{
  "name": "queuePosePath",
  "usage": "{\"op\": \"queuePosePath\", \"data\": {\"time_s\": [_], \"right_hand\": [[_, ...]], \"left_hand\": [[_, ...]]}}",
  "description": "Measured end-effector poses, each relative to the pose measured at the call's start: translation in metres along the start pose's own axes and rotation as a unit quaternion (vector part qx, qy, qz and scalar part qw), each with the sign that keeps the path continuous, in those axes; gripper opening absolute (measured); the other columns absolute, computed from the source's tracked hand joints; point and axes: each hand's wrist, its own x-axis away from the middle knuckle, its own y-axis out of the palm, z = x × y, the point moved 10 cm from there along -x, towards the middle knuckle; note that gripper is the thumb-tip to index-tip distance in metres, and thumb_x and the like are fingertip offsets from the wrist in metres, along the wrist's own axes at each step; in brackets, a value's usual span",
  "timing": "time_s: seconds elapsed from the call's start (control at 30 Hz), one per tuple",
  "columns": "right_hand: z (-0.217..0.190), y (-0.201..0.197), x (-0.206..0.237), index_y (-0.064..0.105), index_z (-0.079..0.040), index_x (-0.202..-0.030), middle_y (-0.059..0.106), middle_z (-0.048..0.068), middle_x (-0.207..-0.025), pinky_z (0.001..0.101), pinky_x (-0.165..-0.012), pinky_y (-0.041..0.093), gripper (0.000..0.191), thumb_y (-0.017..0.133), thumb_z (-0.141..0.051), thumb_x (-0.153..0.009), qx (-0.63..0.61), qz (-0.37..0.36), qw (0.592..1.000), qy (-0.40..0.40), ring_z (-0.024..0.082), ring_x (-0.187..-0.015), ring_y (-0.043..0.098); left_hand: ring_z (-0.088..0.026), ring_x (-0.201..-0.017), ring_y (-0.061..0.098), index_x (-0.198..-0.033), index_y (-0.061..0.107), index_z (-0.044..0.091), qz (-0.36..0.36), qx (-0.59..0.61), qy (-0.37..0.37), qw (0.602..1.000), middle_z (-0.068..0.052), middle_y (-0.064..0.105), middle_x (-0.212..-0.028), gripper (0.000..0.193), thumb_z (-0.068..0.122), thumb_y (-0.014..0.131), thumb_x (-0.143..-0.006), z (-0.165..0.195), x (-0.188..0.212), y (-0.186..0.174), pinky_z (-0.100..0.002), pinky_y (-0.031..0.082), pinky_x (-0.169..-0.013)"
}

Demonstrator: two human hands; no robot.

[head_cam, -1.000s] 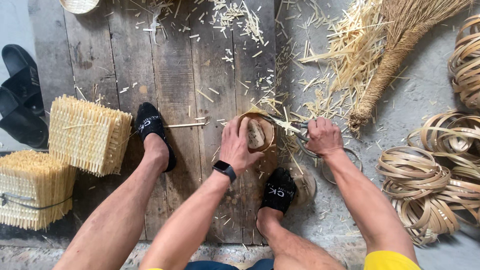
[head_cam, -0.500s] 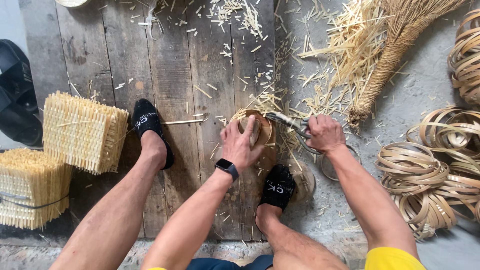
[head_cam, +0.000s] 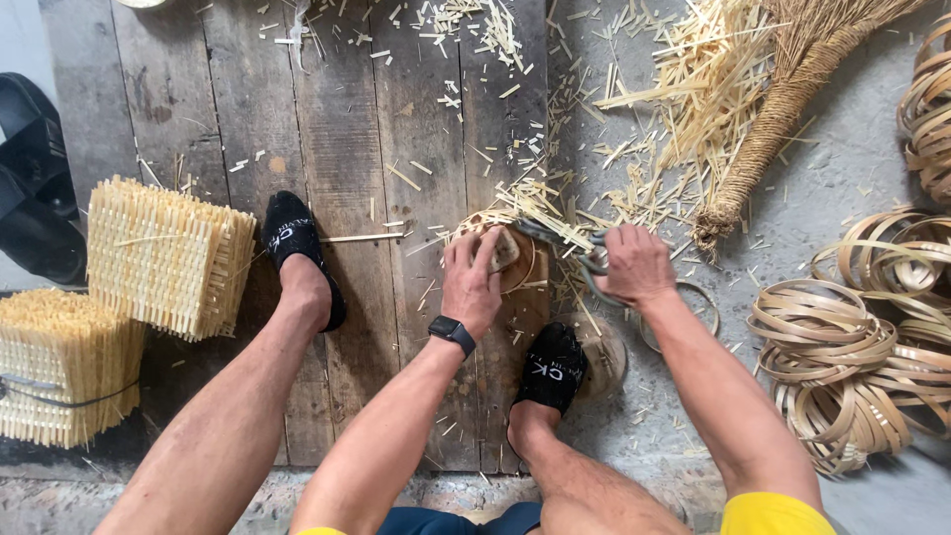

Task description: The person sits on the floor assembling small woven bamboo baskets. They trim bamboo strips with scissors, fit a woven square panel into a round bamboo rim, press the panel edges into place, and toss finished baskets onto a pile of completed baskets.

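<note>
While the left hand (head_cam: 474, 280) presses down flat on a small round woven basket piece (head_cam: 507, 250), fingers spread over its top and rim, the right hand (head_cam: 636, 264) is closed around the handles of a pair of metal shears (head_cam: 567, 248), whose blades point left toward the edge of that round piece. The basket piece sits on the wooden plank floor (head_cam: 396, 119), just ahead of the right foot in a black sock (head_cam: 551, 367), with pale strip ends sticking out from its far side. A black smartwatch (head_cam: 452, 331) is on the left wrist. The left foot, also in a black sock (head_cam: 293, 238), rests further left on the planks, beside two stacks of woven bamboo mats (head_cam: 119, 297). Cut bamboo slivers (head_cam: 684, 89) litter the boards and the concrete to the right, thickest near a bound straw broom (head_cam: 783, 109). Coils of thin bamboo hoops (head_cam: 842, 357) lie piled at the right, well apart from the hands, and one loose hoop lies just beside the right wrist. A black sandal (head_cam: 35, 188) lies at the far left edge.
</note>
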Motion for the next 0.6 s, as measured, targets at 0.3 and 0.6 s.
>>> {"op": "queuePosePath", "data": {"time_s": [0.3, 0.6], "right_hand": [[0.013, 0.035, 0.000, 0.053, -0.013, -0.082, 0.050, 0.002, -0.073, 0.0270, -0.046, 0.043, 0.012, 0.062, -0.019, -0.087, 0.029, -0.103, 0.994, 0.032, 0.010, -0.061, 0.047], [-0.010, 0.003, -0.012, 0.053, -0.011, -0.072, 0.053, 0.007, -0.069, 0.0346, -0.052, 0.045, 0.032, 0.068, -0.039, -0.077, 0.033, 0.046, 0.998, 0.022, 0.018, -0.061, 0.048]], "left_hand": [[-0.039, -0.129, 0.042, -0.134, 0.049, 0.011, 0.067, -0.021, -0.047, 0.996, -0.020, 0.044, -0.132, 0.082, 0.010, 0.086, -0.061, 0.000, -0.003, -0.016, -0.052, 0.043, -0.109], [-0.041, -0.129, 0.046, -0.138, 0.047, 0.006, 0.062, 0.010, -0.059, 0.996, -0.022, 0.047, -0.134, 0.080, 0.026, 0.085, -0.071, 0.003, -0.005, -0.007, -0.051, 0.046, -0.108]]}}
